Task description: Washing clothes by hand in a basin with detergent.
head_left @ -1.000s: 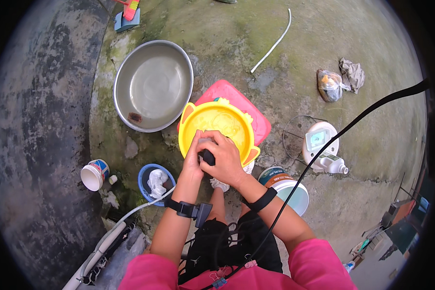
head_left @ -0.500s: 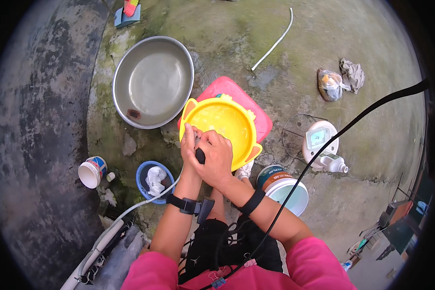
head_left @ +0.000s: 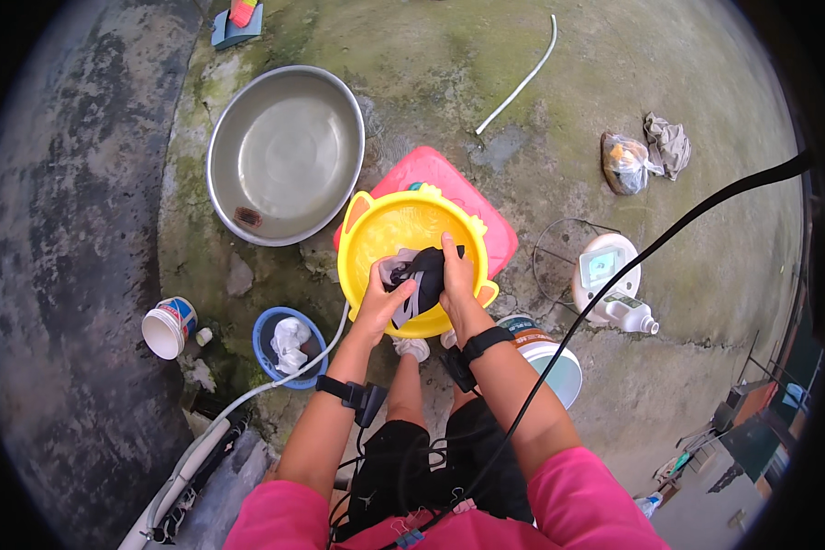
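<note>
A crumpled black-and-grey cloth (head_left: pixel 420 282) is held between my two hands over the near half of a yellow basin (head_left: pixel 350 257). My left hand (head_left: pixel 381 301) grips the cloth's left side, thumb on top. On its other side my right hand (head_left: pixel 458 275) is closed round the dark part, thumb pointing away from me. A grey strip of the cloth hangs toward the basin's near rim. The basin has ear-shaped handles and holds what looks like water. It rests on a pink stool (head_left: pixel 422 165). What kind of garment the cloth is, I cannot make out.
At the far left stands a large metal tub (head_left: pixel 293 147) with water and a brown object inside. A blue basin (head_left: pixel 264 353) holds white cloth (head_left: pixel 291 344). Nearby are a hose (head_left: pixel 247 396), paint buckets (head_left: pixel 167 330), a white bottle (head_left: pixel 628 313) on a white stool, and a plastic bag (head_left: pixel 625 165).
Half a second ago my hands were clasped together round the cloth at the basin's near left edge. Now they are apart, further right, with the cloth spread wider between them.
</note>
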The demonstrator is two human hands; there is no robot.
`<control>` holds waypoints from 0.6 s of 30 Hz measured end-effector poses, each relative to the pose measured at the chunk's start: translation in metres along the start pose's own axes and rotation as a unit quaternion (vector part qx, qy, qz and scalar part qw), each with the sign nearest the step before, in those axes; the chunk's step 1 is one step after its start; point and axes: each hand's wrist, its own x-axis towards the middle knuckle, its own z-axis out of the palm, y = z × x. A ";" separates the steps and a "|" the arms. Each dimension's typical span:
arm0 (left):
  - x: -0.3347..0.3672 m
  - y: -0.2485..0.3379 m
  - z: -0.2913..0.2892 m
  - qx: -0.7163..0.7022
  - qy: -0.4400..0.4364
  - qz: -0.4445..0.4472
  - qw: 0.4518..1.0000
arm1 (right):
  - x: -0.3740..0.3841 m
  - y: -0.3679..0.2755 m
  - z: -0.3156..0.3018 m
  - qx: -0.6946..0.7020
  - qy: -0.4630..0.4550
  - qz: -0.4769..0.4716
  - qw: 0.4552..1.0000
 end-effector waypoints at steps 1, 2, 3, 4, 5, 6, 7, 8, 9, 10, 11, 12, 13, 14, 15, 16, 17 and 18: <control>0.003 -0.006 -0.005 0.007 -0.011 0.002 1.000 | 0.001 0.004 0.000 0.017 -0.039 0.013 0.999; 0.008 -0.013 -0.009 0.007 -0.007 0.001 1.000 | 0.002 0.008 0.000 0.034 -0.076 0.025 0.996; 0.013 -0.020 -0.012 0.009 0.028 0.002 1.000 | 0.003 0.014 0.001 0.027 -0.103 0.045 0.993; 0.017 -0.024 -0.012 0.010 0.060 0.001 0.998 | 0.006 0.018 0.000 0.026 -0.101 0.048 0.993; 0.023 -0.027 -0.013 0.006 0.075 0.000 0.997 | 0.009 0.023 -0.001 -0.076 -0.083 -0.022 0.993; 0.028 -0.031 -0.012 0.006 0.077 -0.002 0.997 | 0.012 0.028 -0.001 -0.177 -0.065 -0.090 0.978; 0.033 -0.034 -0.011 -0.009 0.102 0.005 0.995 | 0.012 0.027 0.008 -0.287 0.027 -0.141 0.947; 0.036 -0.036 -0.011 -0.024 0.127 0.014 0.992 | 0.010 0.025 0.013 -0.288 0.025 -0.137 0.948; 0.035 -0.038 -0.013 -0.035 0.124 -0.004 0.992 | 0.007 0.023 0.017 -0.320 0.063 -0.128 0.937; 0.036 -0.038 -0.011 -0.035 0.124 -0.005 0.992 | 0.000 0.014 0.021 -0.351 0.105 -0.122 0.922; 0.036 -0.038 -0.009 -0.072 0.125 -0.006 0.990 | 0.011 0.032 0.021 -0.368 0.156 -0.206 0.894; 0.037 -0.037 -0.006 -0.108 0.126 -0.007 0.986 | 0.013 0.033 0.019 -0.368 0.157 -0.207 0.893; 0.038 -0.034 -0.008 -0.109 0.126 -0.006 0.986 | 0.011 0.031 0.020 -0.279 0.073 -0.180 0.940; 0.039 -0.028 -0.012 -0.196 0.095 -0.063 0.974 | 0.009 0.028 0.022 -0.186 -0.013 -0.151 0.971; 0.040 -0.023 -0.015 -0.281 0.063 -0.119 0.950 | 0.006 0.026 0.020 -0.186 -0.012 -0.153 0.970; 0.039 -0.014 -0.016 -0.282 0.064 -0.118 0.950 | -0.007 0.017 0.021 -0.180 -0.103 -0.178 0.962; 0.036 -0.001 -0.013 -0.314 0.059 -0.147 0.936 | -0.021 0.006 0.020 -0.172 -0.190 -0.204 0.945; 0.032 0.010 -0.012 -0.344 0.057 -0.175 0.921 | -0.039 -0.001 0.019 -0.169 -0.246 -0.163 0.940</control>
